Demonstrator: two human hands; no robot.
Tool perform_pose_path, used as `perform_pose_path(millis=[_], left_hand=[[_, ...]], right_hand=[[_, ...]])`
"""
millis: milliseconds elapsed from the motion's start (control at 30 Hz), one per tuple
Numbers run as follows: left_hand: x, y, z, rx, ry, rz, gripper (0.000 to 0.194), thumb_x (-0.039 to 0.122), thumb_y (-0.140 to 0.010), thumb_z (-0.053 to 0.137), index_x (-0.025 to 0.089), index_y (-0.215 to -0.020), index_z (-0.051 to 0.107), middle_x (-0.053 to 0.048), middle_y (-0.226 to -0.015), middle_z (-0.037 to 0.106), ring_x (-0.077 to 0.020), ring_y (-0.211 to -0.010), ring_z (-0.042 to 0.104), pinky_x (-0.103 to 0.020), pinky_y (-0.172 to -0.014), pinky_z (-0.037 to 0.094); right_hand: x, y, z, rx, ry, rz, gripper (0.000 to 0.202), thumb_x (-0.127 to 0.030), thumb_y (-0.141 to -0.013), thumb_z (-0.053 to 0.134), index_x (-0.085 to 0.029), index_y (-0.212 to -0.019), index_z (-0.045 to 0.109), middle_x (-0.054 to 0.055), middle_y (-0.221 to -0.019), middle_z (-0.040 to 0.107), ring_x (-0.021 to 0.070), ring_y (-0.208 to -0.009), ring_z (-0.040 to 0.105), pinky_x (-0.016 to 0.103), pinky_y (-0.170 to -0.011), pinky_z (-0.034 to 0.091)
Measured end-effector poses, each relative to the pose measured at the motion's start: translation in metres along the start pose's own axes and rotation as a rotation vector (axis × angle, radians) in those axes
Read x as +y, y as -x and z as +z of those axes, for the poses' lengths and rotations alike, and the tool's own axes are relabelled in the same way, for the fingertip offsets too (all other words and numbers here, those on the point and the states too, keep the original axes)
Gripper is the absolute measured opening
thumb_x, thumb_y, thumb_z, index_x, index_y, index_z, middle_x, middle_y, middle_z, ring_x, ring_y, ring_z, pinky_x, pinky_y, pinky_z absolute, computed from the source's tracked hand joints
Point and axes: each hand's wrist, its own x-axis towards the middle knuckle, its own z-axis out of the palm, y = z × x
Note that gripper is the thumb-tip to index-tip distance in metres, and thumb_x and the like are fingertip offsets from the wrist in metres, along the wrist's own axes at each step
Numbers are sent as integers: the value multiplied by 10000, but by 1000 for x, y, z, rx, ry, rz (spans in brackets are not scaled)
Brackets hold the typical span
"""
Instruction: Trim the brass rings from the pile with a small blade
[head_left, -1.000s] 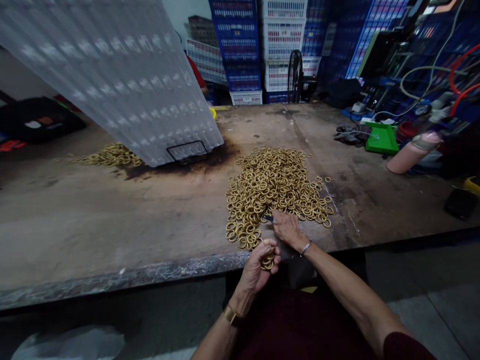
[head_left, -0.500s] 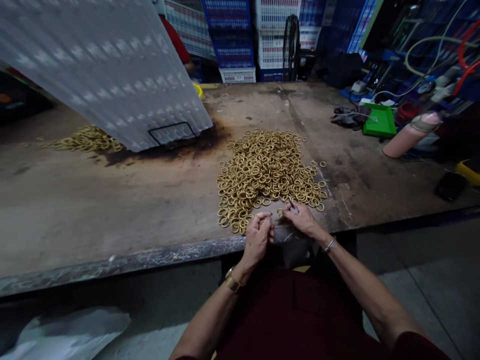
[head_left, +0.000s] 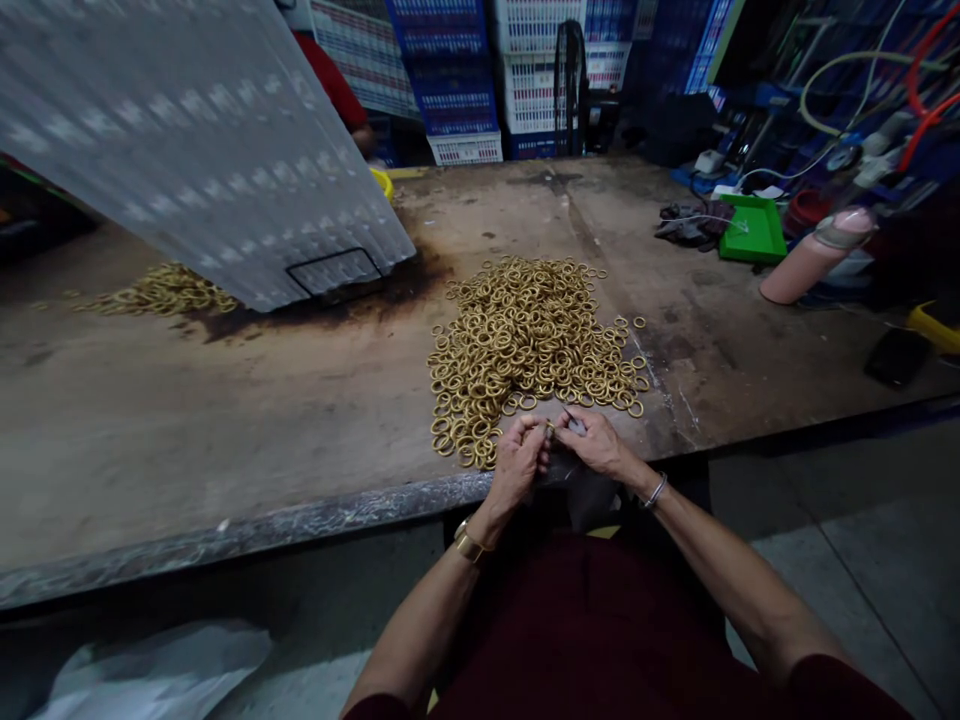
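Your left hand (head_left: pixel 517 462) and right hand (head_left: pixel 604 447) pinch 1 gold ring (head_left: pixel 550 431), the right also gripping a small tool (head_left: pixel 576 425); the ring heap (head_left: pixel 536 335) just beyond seems left to do, finished ones indistinguishable.

The ring heap (head_left: pixel 525 340) blocks straight ahead; the left hand (head_left: pixel 517 460) could pass over bare bench (head_left: pixel 300 420) leftward, up to the grey stack (head_left: pixel 225 150), behind which room is hard to judge.
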Motion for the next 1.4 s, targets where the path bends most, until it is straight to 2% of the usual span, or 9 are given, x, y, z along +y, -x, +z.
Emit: perform_pose_path(millis=[200, 400, 600, 733, 833, 1000, 1100, 1267, 1400], left_hand=[[-1, 0, -6, -66, 43, -23, 363, 481, -669, 672, 185, -767, 485, 67, -563, 514, -41, -392, 424, -150, -374, 325], [-4, -1, -8, -95, 51, -31, 341, 467, -702, 656, 178, -822, 522, 64, -572, 522, -41, -396, 429, -152, -379, 326], [-7, 3, -8, -88, 108, -15, 370, 485, -676, 680, 178, -819, 532, 59, -593, 537, -45, -422, 450, -159, -397, 336], [-8, 6, -6, -89, 130, -6, 377, 481, -678, 687, 175, -829, 527, 50, -626, 554, -43, -442, 460, -157, -410, 347], [-9, 6, -7, -103, 126, -3, 365, 471, -691, 683, 172, -830, 526, 46, -643, 561, -39, -449, 463, -150, -411, 345], [-9, 5, -8, -109, 102, -29, 360, 452, -691, 681, 170, -864, 541, 40, -636, 563, -44, -449, 460, -150, -403, 339], [-9, 5, -8, -117, 59, -34, 347, 442, -695, 669, 161, -870, 564, 35, -628, 562, -48, -443, 456, -157, -398, 339], [-10, 6, -9, -129, 25, -47, 344, 464, -696, 654, 154, -819, 569, 26, -627, 563, -47, -438, 445, -161, -394, 332], [-10, 7, -10, -127, 63, -61, 354, 468, -681, 673, 154, -790, 550, 33, -608, 548, -43, -436, 435, -155, -394, 323]], right_hand=[[-3, -2, 0, -7, -87, 62, 145, -321, -709, 511, -179, -683, 518, -64, -561, 447, 73, -519, 378, 193, -508, 324], [-1, -1, 2, -14, -228, 177, 208, -391, -706, 535, -188, -730, 498, -93, -494, 416, 55, -426, 331, 186, -440, 291], [3, -1, 10, -13, -265, 247, 291, -468, -726, 551, -184, -763, 498, -84, -511, 468, 43, -386, 339, 173, -379, 251], [-1, -1, 10, -59, -438, 328, 348, -503, -684, 581, -191, -809, 492, -89, -523, 492, 36, -341, 315, 170, -337, 200], [-2, -2, 9, -32, -485, 340, 343, -480, -645, 609, -191, -782, 484, -88, -528, 496, 32, -341, 314, 172, -338, 202], [-2, -5, 9, 68, -326, 283, 236, -413, -675, 557, -190, -727, 500, -75, -526, 478, 50, -379, 336, 191, -374, 247], [-4, -6, 8, 116, -162, 188, 174, -359, -689, 527, -189, -667, 500, -63, -535, 461, 66, -451, 368, 198, -439, 292], [-8, -4, 8, 94, 133, -7, 148, -296, -724, 502, -181, -636, 529, -54, -532, 431, 80, -508, 374, 209, -502, 285], [-7, -2, 9, 76, 167, -75, 165, -300, -750, 498, -181, -640, 523, -53, -544, 429, 80, -512, 368, 208, -510, 283]])
